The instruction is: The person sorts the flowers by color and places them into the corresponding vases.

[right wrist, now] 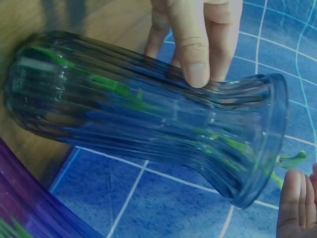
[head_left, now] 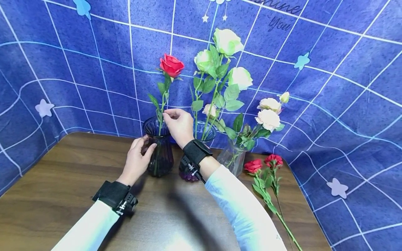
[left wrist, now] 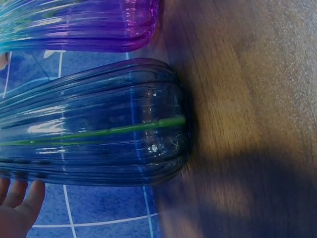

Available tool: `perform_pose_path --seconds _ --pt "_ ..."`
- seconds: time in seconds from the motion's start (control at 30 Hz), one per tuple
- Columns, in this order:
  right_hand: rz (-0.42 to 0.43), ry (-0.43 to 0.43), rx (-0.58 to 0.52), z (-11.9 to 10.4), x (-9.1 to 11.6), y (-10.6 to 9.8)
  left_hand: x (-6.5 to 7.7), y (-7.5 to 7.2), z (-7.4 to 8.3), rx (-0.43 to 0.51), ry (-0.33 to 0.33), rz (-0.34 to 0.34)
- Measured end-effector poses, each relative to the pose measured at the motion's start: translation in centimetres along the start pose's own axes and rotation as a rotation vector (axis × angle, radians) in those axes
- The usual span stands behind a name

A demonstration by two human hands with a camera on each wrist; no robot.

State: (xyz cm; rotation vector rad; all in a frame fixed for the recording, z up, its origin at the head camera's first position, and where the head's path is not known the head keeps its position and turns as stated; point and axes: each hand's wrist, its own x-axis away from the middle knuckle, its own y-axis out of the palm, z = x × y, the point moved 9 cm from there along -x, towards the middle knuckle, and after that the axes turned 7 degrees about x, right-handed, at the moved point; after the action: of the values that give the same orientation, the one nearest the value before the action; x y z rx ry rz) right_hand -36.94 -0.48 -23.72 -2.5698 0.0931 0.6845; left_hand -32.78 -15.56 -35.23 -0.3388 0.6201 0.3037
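A dark, ribbed glass vase (head_left: 161,158) stands upright on the table. My left hand (head_left: 136,157) holds its left side just below the flared neck; the right wrist view shows the thumb (right wrist: 197,69) against the glass. At the rim, my right hand (head_left: 181,126) pinches the leafy stem of a red rose (head_left: 171,65) between thumb and fingertips. The bloom rises above the hand, while the green stem (left wrist: 109,132) runs down inside the vase, its cut end close to the base in the left wrist view.
A blue-to-purple vase (left wrist: 133,25) with tall white-green roses (head_left: 240,78) stands right of the dark one, partly behind my right wrist. Farther right, a clear vase (head_left: 231,160) holds pale pink flowers (head_left: 268,119). Two red flowers (head_left: 253,166) lie at the table's right. Patterned blue cloth (head_left: 103,69) hangs behind.
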Motion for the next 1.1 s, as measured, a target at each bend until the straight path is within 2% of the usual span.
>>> perform_pose_path --seconds 0.33,0.63,0.8,0.93,1.1 --pt "-0.008 -0.051 -0.013 -0.6 0.6 -2.0 0.1 0.1 -0.3 -0.001 -0.012 0.001" --pt "-0.006 -0.062 -0.060 -0.2 1.6 -4.8 0.0 0.1 -0.1 0.021 -0.003 -0.001" --pt "0.009 -0.068 -0.115 0.3 2.3 -7.0 0.0 0.0 -0.1 0.000 -0.004 0.001" --pt "0.056 -0.060 -0.135 1.3 2.7 -9.3 0.0 0.0 -0.1 0.001 -0.001 -0.001" --pt "0.125 -0.008 -0.163 3.0 3.0 -12.6 0.0 0.0 -0.2 0.023 -0.002 0.003"
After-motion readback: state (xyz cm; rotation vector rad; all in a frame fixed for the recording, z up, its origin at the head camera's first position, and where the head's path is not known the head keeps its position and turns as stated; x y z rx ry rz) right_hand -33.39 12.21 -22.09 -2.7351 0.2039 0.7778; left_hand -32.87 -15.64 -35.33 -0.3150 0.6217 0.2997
